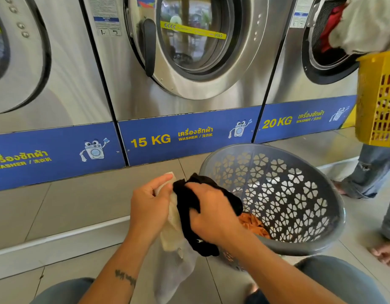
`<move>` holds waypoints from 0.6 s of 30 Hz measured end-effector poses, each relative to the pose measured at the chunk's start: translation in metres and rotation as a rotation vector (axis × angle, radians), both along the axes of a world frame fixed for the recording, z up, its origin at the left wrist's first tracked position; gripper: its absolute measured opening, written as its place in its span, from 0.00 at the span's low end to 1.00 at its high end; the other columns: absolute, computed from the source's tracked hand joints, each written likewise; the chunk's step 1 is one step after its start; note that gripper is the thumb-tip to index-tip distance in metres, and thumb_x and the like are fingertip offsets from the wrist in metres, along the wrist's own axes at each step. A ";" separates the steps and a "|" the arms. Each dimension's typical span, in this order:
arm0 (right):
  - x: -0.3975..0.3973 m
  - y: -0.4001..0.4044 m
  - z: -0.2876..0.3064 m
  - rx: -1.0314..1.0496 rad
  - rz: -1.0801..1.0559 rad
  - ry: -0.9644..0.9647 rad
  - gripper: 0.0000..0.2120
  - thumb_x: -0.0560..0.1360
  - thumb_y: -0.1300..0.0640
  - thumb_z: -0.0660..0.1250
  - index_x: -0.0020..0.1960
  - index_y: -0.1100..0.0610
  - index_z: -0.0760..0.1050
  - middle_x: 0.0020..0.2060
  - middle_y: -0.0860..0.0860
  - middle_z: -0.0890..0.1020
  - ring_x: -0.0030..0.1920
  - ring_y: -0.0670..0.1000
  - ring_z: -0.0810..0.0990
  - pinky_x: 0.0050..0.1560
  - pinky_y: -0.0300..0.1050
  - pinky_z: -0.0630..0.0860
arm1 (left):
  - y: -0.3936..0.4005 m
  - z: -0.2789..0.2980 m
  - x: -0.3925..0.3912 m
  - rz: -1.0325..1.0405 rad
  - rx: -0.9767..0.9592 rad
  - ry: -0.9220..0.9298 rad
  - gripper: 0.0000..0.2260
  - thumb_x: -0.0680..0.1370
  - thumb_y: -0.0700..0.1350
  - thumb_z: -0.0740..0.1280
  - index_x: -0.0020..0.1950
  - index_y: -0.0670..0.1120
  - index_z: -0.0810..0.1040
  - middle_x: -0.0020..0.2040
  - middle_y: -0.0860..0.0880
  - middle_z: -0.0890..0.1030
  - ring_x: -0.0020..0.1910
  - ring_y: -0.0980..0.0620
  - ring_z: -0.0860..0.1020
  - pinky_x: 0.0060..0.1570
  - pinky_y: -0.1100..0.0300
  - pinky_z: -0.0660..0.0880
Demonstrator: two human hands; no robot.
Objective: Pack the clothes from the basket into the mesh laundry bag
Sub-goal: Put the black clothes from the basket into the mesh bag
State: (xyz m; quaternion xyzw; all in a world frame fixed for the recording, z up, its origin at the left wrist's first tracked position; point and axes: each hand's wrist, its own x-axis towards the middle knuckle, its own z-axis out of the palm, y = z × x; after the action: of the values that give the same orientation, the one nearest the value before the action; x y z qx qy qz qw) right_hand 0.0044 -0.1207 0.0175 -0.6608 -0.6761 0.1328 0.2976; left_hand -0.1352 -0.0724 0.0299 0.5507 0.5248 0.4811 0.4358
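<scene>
Lots is cut off here. The mesh bag (178, 266) runs off the bottom edge between the knees, so its lower end is out of view, and its mouth is mostly hidden behind the two hands. The bag is sheer white, so it's hard to say what's already in it; there seems to be a cream piece (171, 229) bunched near the top, but I can't tell if that's a garment or just the bag's folded rim.

The left hand (149, 207) is closed around the bag's upper edge, thumb pinched on top, holding it up so the bag hangs long-axis vertical, mouth up.

The right hand (211, 213) is clenched on a black garment (189, 207), crumpled into a wad right at the bag's mouth, touching the left hand's fingertips. Its lower end hangs down beside the bag, in front of the basket's rim.

The grey basket (299, 194) sits on the tiled floor just right of the hands, tipped toward the camera, open side facing us. Only some orange cloth (253, 226) shows at the bottom, partly hidden by the right wrist.

At the far right, another person's yellow basket (378, 102) is cut off by the frame.
</scene>
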 end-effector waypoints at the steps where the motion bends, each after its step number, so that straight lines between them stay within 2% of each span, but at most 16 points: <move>1: -0.009 -0.002 -0.004 -0.022 0.064 0.081 0.23 0.71 0.57 0.63 0.67 0.53 0.73 0.58 0.54 0.82 0.59 0.58 0.79 0.59 0.56 0.77 | 0.000 0.002 -0.004 0.017 0.000 -0.039 0.11 0.77 0.42 0.68 0.55 0.54 0.85 0.53 0.55 0.84 0.54 0.58 0.80 0.59 0.58 0.76; 3: -0.022 -0.001 -0.013 -0.057 0.189 0.247 0.21 0.74 0.62 0.63 0.67 0.54 0.72 0.59 0.53 0.81 0.61 0.55 0.78 0.62 0.53 0.76 | 0.000 0.005 -0.013 0.044 0.004 -0.087 0.11 0.77 0.40 0.67 0.53 0.54 0.85 0.52 0.54 0.84 0.53 0.58 0.81 0.55 0.61 0.75; 5: -0.027 0.004 -0.021 -0.124 0.264 0.302 0.20 0.75 0.67 0.61 0.65 0.55 0.74 0.59 0.52 0.82 0.60 0.52 0.78 0.62 0.45 0.76 | -0.002 0.005 -0.021 0.027 0.007 -0.101 0.12 0.78 0.39 0.67 0.52 0.55 0.85 0.52 0.54 0.84 0.53 0.58 0.81 0.53 0.62 0.76; 6: -0.029 0.007 -0.027 -0.172 0.284 0.300 0.19 0.74 0.68 0.60 0.62 0.56 0.77 0.57 0.53 0.83 0.58 0.52 0.79 0.60 0.45 0.76 | -0.005 0.005 -0.022 0.005 0.002 -0.104 0.12 0.78 0.39 0.67 0.51 0.55 0.85 0.53 0.54 0.84 0.53 0.59 0.80 0.53 0.63 0.75; 9: -0.037 0.016 -0.041 -0.325 0.329 0.149 0.12 0.75 0.61 0.58 0.53 0.58 0.79 0.53 0.57 0.83 0.55 0.59 0.80 0.58 0.55 0.77 | -0.015 0.001 -0.019 -0.065 -0.010 -0.092 0.14 0.78 0.37 0.66 0.49 0.56 0.85 0.53 0.56 0.84 0.53 0.61 0.80 0.54 0.63 0.75; 11: -0.045 0.021 -0.046 -0.471 0.348 0.037 0.13 0.79 0.58 0.58 0.58 0.56 0.78 0.59 0.57 0.81 0.61 0.60 0.77 0.63 0.54 0.72 | -0.017 0.000 -0.021 -0.066 -0.009 -0.081 0.14 0.78 0.37 0.66 0.49 0.56 0.85 0.52 0.58 0.83 0.52 0.61 0.80 0.54 0.63 0.75; 14: -0.051 0.029 -0.047 -0.639 0.394 0.129 0.17 0.78 0.55 0.60 0.66 0.49 0.75 0.66 0.53 0.79 0.66 0.57 0.74 0.66 0.50 0.70 | -0.009 -0.003 -0.037 0.032 -0.048 -0.107 0.14 0.78 0.38 0.66 0.48 0.57 0.85 0.51 0.58 0.83 0.51 0.60 0.79 0.54 0.60 0.75; 16: -0.049 0.034 -0.053 -0.602 0.374 0.182 0.21 0.73 0.53 0.62 0.65 0.44 0.75 0.62 0.50 0.81 0.62 0.55 0.78 0.65 0.53 0.75 | -0.003 -0.010 -0.047 0.076 -0.079 -0.097 0.14 0.78 0.38 0.66 0.47 0.56 0.85 0.51 0.55 0.84 0.52 0.56 0.80 0.55 0.58 0.76; 18: -0.044 0.034 -0.057 -0.467 0.287 0.176 0.24 0.71 0.55 0.65 0.66 0.47 0.74 0.62 0.50 0.80 0.62 0.54 0.77 0.63 0.53 0.76 | 0.001 -0.018 -0.051 0.099 -0.109 -0.072 0.13 0.78 0.38 0.66 0.48 0.56 0.84 0.51 0.53 0.83 0.51 0.54 0.80 0.53 0.56 0.77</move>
State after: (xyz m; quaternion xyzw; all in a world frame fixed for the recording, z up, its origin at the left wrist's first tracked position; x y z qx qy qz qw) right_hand -0.0400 -0.0867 -0.0395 -0.5950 -0.6853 0.3827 0.1729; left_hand -0.1861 -0.0711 0.0116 0.4817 0.5608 0.4924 0.4593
